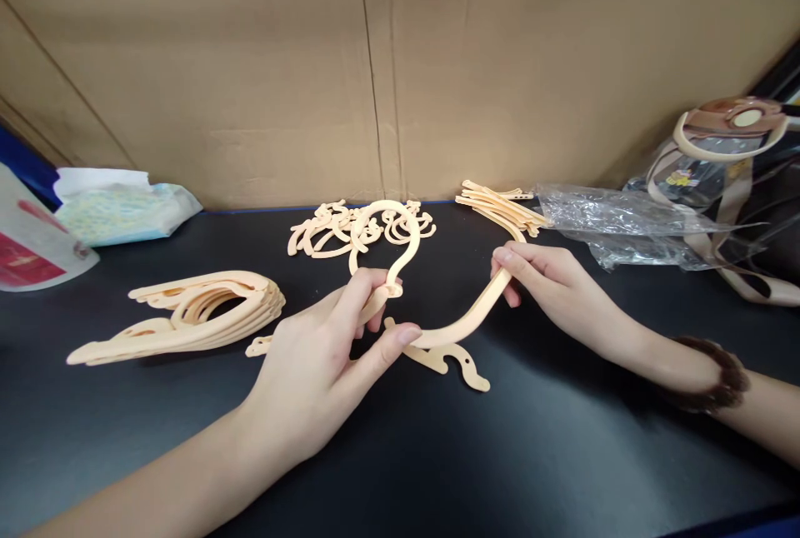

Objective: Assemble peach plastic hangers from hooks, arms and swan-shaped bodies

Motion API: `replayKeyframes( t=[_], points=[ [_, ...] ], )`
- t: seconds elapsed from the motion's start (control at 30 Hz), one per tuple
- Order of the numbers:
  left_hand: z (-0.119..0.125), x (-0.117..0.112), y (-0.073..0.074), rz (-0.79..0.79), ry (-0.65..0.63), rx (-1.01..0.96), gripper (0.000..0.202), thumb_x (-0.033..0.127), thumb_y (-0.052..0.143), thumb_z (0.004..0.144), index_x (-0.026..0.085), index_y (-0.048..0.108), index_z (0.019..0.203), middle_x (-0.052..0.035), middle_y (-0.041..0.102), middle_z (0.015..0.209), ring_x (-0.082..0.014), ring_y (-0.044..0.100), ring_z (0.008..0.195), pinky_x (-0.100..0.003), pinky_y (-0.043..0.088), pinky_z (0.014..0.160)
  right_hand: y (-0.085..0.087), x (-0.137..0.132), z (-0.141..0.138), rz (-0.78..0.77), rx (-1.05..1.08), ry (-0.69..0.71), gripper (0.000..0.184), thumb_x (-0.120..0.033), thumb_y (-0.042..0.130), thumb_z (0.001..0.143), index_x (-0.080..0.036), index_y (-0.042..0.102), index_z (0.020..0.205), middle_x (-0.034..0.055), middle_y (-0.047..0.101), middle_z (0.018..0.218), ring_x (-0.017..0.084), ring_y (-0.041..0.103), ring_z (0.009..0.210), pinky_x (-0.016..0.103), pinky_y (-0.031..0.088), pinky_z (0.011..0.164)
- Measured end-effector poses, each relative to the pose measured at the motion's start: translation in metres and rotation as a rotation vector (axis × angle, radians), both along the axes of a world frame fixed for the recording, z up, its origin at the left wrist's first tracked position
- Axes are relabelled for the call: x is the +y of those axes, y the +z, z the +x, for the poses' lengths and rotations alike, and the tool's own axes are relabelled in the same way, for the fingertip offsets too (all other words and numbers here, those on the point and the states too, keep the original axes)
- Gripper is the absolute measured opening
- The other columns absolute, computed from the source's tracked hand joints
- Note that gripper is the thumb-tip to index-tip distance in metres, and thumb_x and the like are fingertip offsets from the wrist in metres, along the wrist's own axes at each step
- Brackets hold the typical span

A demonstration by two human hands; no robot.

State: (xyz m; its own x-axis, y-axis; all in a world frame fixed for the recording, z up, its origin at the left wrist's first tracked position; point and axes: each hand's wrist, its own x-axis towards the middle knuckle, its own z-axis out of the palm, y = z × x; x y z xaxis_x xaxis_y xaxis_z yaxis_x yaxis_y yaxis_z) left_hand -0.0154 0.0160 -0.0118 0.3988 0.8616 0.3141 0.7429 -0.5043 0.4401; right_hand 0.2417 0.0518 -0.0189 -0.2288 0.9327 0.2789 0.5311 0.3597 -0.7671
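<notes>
My left hand (325, 346) is closed on a beige plastic hanger, its rounded hook (412, 242) standing up above my fingers. The thumb rests at the inner end of a curved hanger arm (462, 327). My right hand (537, 271) pinches the same arm near its outer end, between thumb and fingers. Beneath the arm, a flat hanger piece (468, 371) with a notch and a small hole lies on the table. Part of a beige piece (257, 346) shows beside my left hand. How the held parts join is hidden by my left fingers.
A stack of folded hangers (187, 343) lies at left. Farther back are loose hooks (331, 253) and a pile of straight-looking arms (500, 209). Clear plastic bags (625, 217) and a strapped bottle (700, 163) stand right. A tissue pack (131, 213) and a white-red tub (37, 238) are left.
</notes>
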Motion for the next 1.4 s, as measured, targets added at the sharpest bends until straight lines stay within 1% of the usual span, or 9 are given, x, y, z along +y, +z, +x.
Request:
replayKeyframes(
  t=[0.2,0.33,0.53,0.73,0.8,0.93,1.03,1.23,1.4],
  points=[
    [0.000,0.001,-0.003,0.099,-0.087,-0.009,0.022,0.041,0.049,0.096,0.025,0.043,0.110,0.0082,0.051,0.070,-0.0094,0.056,0.060,-0.019,0.039,0.057,-0.002,0.003,0.001,-0.039,0.040,0.031,0.047,-0.045,0.042,0.099,-0.020,0.049,0.059,-0.0020,0.050,0.054,0.013,0.047,0.057,0.025,0.038,0.061],
    [0.002,0.002,-0.004,0.148,-0.111,0.030,0.010,0.033,0.046,0.098,0.025,0.044,0.104,0.0083,0.057,0.073,-0.0085,0.058,0.061,-0.018,0.038,0.058,-0.002,0.004,0.002,-0.103,0.122,0.092,0.044,-0.043,0.041,0.099,-0.020,0.052,0.064,-0.0027,0.050,0.050,0.013,0.047,0.056,0.025,0.039,0.063],
    [0.001,0.002,-0.004,0.184,-0.057,0.076,0.017,0.041,0.040,0.100,0.025,0.044,0.104,0.0100,0.054,0.062,-0.0095,0.056,0.051,-0.018,0.036,0.049,-0.002,0.005,0.001,-0.116,0.170,0.139,0.042,-0.039,0.039,0.101,-0.020,0.050,0.065,-0.0036,0.046,0.049,0.013,0.043,0.056,0.025,0.037,0.064],
    [-0.001,0.004,-0.006,0.248,-0.017,0.060,0.015,0.036,0.040,0.100,0.024,0.039,0.091,0.0124,0.045,0.057,-0.0066,0.046,0.039,-0.015,0.029,0.041,-0.001,0.001,0.000,-0.023,0.075,0.139,0.035,-0.038,0.038,0.101,-0.020,0.057,0.078,-0.0028,0.047,0.060,0.013,0.044,0.062,0.026,0.036,0.063],
    [-0.001,0.004,-0.006,0.226,-0.014,0.047,0.016,0.035,0.040,0.099,0.024,0.037,0.089,0.0129,0.041,0.054,-0.0066,0.044,0.038,-0.014,0.030,0.041,0.000,-0.002,0.001,0.000,0.022,0.155,0.033,-0.041,0.041,0.100,-0.020,0.060,0.084,-0.0018,0.052,0.069,0.013,0.046,0.066,0.026,0.036,0.063],
    [-0.001,0.003,-0.006,0.143,-0.004,0.022,0.016,0.035,0.039,0.099,0.025,0.035,0.088,0.0133,0.037,0.050,-0.0085,0.045,0.037,-0.015,0.030,0.040,0.001,-0.005,0.003,0.014,-0.106,0.242,0.022,-0.043,0.060,0.091,-0.023,0.067,0.092,-0.0014,0.058,0.078,0.013,0.049,0.069,0.026,0.036,0.062],
    [0.000,0.003,-0.006,0.060,0.019,0.029,0.016,0.036,0.037,0.099,0.025,0.036,0.088,0.0122,0.040,0.050,-0.0107,0.047,0.039,-0.018,0.029,0.041,0.001,-0.004,0.003,0.040,-0.146,0.296,0.020,-0.041,0.058,0.092,-0.023,0.068,0.094,-0.0008,0.060,0.081,0.013,0.052,0.070,0.027,0.038,0.063],
    [-0.001,0.004,-0.003,-0.073,0.034,0.024,0.023,0.041,0.030,0.099,0.025,0.042,0.111,0.0092,0.046,0.053,-0.0143,0.050,0.045,-0.021,0.032,0.046,0.003,-0.005,0.003,0.103,-0.125,0.220,0.022,-0.040,0.054,0.094,-0.023,0.068,0.097,0.0009,0.059,0.082,0.015,0.051,0.072,0.028,0.040,0.066],
    [-0.002,0.008,-0.001,-0.172,-0.001,-0.022,0.021,0.041,0.032,0.099,0.024,0.042,0.102,0.0057,0.057,0.067,-0.0144,0.058,0.059,-0.023,0.041,0.056,0.003,-0.006,0.002,0.151,-0.148,0.176,0.021,-0.038,0.056,0.094,-0.022,0.068,0.096,0.0005,0.055,0.076,0.014,0.046,0.065,0.029,0.037,0.061]
  ],
)
